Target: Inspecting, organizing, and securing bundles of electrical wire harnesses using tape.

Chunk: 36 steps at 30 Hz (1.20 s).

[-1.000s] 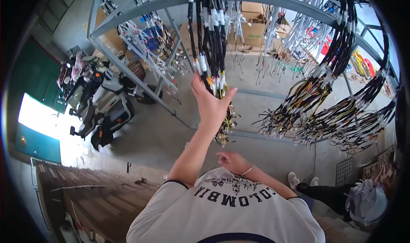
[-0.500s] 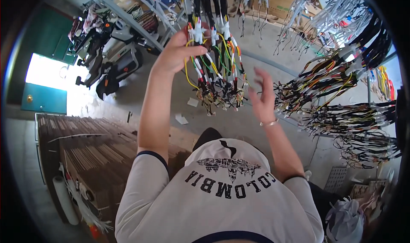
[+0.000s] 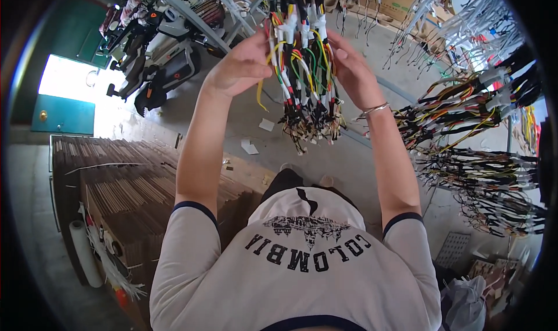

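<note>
A bundle of wire harnesses (image 3: 302, 78) hangs at the upper middle, with black sleeves above, white connectors and red, yellow, green, white and black wires below. At its left side is my left hand (image 3: 241, 68), fingers curled round the edge and partly hidden by wires, thumb extended. A yellow wire (image 3: 261, 92) sticks out below that thumb. My right hand (image 3: 356, 75), with a bracelet (image 3: 375, 109) at the wrist, cups the bundle's right side. Its fingers are stretched and apart from the thumb, their tips partly behind the wires.
More harnesses (image 3: 465, 107) hang in thick rows on the right, and grey cables (image 3: 476, 23) at upper right. Stacked flat cardboard (image 3: 133, 197) stands at left. Scooters (image 3: 165, 63) are parked beyond a metal rack (image 3: 186, 23). Paper scraps (image 3: 249, 147) lie on the floor.
My right hand has come up and inward from the right to the bundle's side. My left hand's thumb has moved off the front of the wires. The bundle appears farther right and higher.
</note>
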{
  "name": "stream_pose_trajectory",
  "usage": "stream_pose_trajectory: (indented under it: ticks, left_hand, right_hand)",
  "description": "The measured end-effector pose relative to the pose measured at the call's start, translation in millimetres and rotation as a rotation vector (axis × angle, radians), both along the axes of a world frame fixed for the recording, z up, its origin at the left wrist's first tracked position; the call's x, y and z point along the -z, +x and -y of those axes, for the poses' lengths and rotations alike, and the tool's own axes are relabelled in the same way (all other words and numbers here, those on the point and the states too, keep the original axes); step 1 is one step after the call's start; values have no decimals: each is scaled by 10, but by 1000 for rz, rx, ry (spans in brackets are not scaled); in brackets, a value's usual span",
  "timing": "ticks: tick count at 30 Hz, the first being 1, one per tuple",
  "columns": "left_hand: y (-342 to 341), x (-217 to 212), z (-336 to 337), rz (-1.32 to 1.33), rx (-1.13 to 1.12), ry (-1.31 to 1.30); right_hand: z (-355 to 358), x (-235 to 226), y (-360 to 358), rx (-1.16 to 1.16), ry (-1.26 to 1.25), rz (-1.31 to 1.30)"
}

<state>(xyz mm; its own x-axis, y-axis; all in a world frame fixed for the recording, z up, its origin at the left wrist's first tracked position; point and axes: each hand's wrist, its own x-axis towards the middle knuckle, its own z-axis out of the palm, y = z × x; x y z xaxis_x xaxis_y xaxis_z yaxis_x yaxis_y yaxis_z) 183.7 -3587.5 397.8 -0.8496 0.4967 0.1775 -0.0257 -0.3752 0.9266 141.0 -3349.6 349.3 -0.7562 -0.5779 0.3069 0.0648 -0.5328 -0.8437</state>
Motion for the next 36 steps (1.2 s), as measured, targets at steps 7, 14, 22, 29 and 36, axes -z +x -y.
stream_pose_trajectory:
  ticks: [7,14,22,29,36]
  left_hand:
    - [184,292,-106,46,-451,-83]
    - [241,500,-197,-92,-773,-308]
    - [176,508,-164,-132,-672,-291]
    - [48,441,168,3,-189,-197]
    - [124,388,460,37,19,-121]
  right_hand:
    - [169,59,-49,168,245,-98]
    - [267,137,-67,295,448,-161]
    - [486,9,337,1012,292,-194]
    - [912,-223,1057,1200,321,-624]
    - [1313,-388,1124,1220,528,-217]
